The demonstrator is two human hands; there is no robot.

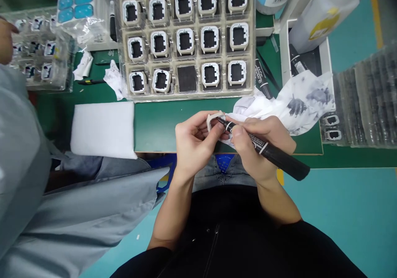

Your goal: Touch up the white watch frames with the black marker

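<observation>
My left hand is closed on a small white watch-like frame, holding it near the table's front edge. In my right hand is a black marker, its tip touching or very close to the frame's inner side. A stained white cloth lies beside and partly under my right hand. Beyond my hands, a clear plastic tray holds rows of similar white frames; one compartment in its front row has no frame. The exact contact of the tip is too small to tell.
A white foam pad lies on the green table at left. Another person sits close on the left. A bottle stands in a box at right, near stacked trays and a spare marker.
</observation>
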